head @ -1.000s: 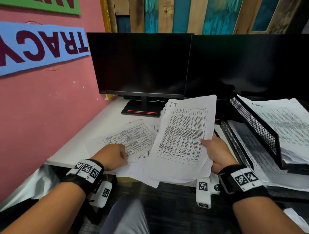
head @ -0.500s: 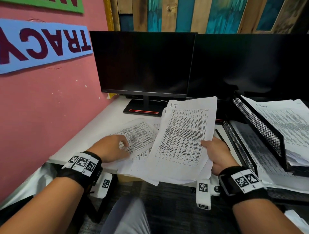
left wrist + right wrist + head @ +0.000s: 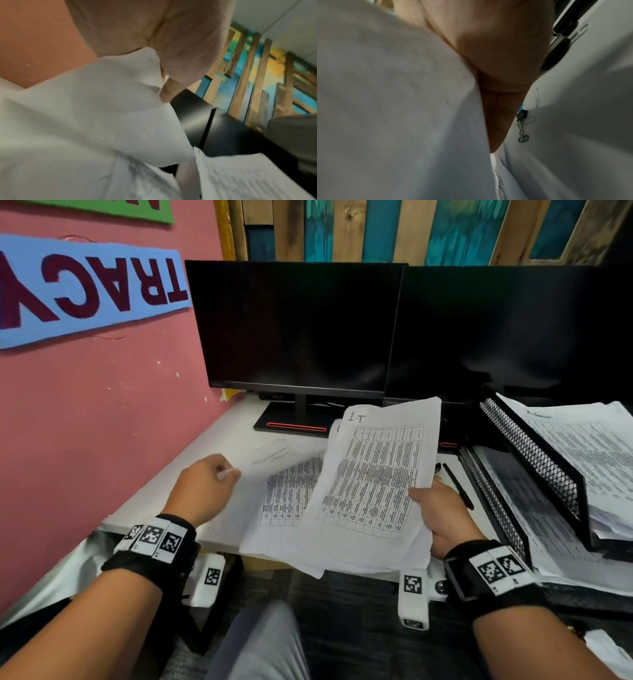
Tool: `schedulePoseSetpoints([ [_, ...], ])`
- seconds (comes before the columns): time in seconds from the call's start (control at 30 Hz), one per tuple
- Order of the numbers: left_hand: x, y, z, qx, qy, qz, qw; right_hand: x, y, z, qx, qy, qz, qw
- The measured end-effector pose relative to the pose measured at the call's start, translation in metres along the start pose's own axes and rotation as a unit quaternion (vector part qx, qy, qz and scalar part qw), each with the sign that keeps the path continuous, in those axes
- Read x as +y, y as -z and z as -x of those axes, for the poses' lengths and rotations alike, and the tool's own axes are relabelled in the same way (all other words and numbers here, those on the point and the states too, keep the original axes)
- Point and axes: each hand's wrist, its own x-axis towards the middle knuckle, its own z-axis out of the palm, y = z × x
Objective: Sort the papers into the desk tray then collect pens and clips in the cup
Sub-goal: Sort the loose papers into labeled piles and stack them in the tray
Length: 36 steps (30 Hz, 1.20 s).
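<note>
Left hand [image 3: 202, 487] pinching one sheet [image 3: 260, 470] left of tray [image 3: 534, 460] | right hand [image 3: 442, 515] gripping paper stack [image 3: 373, 484] | two monitors [image 3: 294, 330] behind tray | one pen [image 3: 457, 486] beside tray

Two monitors [image 3: 294, 326] side by side along the tabletop's [image 3: 233, 436] back edge. Loose sheets [image 3: 287, 491] lying mid-tabletop toward the front edge, partly under a held sheaf [image 3: 373, 484]. Stacked desk tray [image 3: 527, 470] at the right edge, papers on both tiers, pen [image 3: 459, 486] just left of it.
</note>
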Motion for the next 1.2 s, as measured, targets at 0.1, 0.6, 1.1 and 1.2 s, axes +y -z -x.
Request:
schedulePoseSetpoints([
  [0.1, 0.036, 0.005, 0.004, 0.024, -0.039, 0.056, 0.997, 0.001, -0.004, 0.002, -0.008, -0.004, -0.025, 1.0],
  [0.6, 0.135, -0.023, 0.017, 0.028, -0.091, 0.153, 0.984, -0.002, 0.015, 0.001, 0.009, 0.024, -0.052, 0.998],
  [1.1, 0.148, -0.082, 0.041, -0.363, -0.218, 0.192, 0.885, 0.011, -0.009, -0.009, -0.06, 0.052, 0.004, 0.997],
  [1.2, 0.122, -0.074, 0.021, -0.317, -0.161, 0.194, 0.914, 0.013, 0.003, -0.014, -0.041, 0.042, 0.017, 0.998],
])
